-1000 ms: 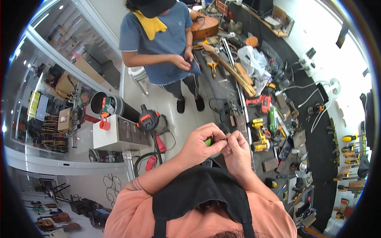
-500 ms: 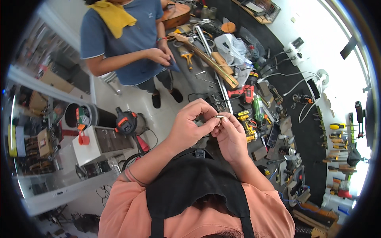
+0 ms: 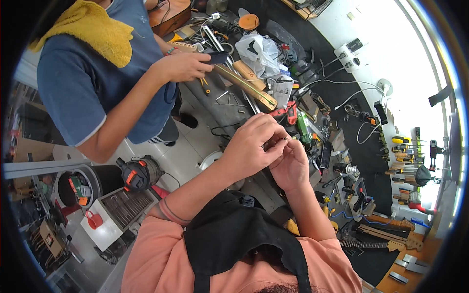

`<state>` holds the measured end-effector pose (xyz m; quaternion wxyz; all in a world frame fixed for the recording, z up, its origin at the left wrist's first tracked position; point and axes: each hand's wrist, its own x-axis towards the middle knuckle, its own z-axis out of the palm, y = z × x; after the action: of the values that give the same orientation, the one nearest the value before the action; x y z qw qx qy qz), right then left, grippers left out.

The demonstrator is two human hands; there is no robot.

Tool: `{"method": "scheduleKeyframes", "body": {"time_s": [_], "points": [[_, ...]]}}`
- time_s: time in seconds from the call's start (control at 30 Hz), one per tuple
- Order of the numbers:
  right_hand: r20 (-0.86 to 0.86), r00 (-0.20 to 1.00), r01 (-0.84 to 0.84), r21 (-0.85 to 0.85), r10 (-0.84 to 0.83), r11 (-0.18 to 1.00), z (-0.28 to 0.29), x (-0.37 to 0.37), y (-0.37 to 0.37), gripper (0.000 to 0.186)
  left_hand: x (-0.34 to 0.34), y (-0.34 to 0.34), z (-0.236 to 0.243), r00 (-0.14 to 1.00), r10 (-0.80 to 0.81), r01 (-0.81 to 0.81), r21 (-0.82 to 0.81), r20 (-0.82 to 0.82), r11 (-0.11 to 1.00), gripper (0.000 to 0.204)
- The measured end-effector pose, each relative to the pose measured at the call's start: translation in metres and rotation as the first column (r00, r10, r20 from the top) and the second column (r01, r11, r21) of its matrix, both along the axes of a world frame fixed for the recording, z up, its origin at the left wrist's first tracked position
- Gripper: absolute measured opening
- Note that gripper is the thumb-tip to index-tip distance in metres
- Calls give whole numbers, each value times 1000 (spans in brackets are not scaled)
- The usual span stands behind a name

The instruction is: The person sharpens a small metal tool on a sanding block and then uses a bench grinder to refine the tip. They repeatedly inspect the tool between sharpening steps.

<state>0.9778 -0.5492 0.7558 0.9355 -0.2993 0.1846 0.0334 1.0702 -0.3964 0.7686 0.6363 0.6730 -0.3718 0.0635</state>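
My left hand [image 3: 255,142] and my right hand [image 3: 290,167] meet fingertip to fingertip in front of my chest. Both are closed in a pinch on a small metal piece [image 3: 285,139], which is mostly hidden by the fingers; only a tiny bit shows between them. Beyond my hands lies the cluttered workbench [image 3: 215,105]. A wooden guitar neck [image 3: 246,88] rests on it, with a red power tool [image 3: 291,113] and a green bottle [image 3: 303,128] close to my right hand.
At the left another person [image 3: 110,73], with a yellow cloth [image 3: 93,31] on the shoulder, holds a dark flat object [image 3: 216,58]. A vacuum cleaner [image 3: 140,173] stands on the floor beside a white cabinet [image 3: 105,232]. Hand tools [image 3: 408,156] hang on the right wall.
My view has shifted, and the other person appears nearer and larger. My fingers have closed further around the small metal piece, covering more of it. The person's hands have risen with the dark object.
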Motion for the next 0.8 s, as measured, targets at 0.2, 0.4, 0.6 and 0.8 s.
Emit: {"method": "scheduleKeyframes", "body": {"time_s": [0.2, 0.4, 0.6, 0.8], "points": [[38, 998, 39, 59, -42, 997, -16, 8, -2, 42, 18, -4, -9, 997, -69, 68, -16, -44, 998, 20], [-30, 998, 63, 8, -63, 998, -14, 11, 12, 42, 20, 1, -13, 995, -85, 84, -17, -47, 996, 20], [-95, 995, 26, 38, -22, 999, -18, 14, 39, 44, 12, 27, -24, 989, -71, 76, 29, -132, 997, 18], [-38, 995, -86, 48, 88, 995, -30, 17, 54, 36, 12, 51, -41, 986, -52, 48, -26, -158, 998, 19]]}}
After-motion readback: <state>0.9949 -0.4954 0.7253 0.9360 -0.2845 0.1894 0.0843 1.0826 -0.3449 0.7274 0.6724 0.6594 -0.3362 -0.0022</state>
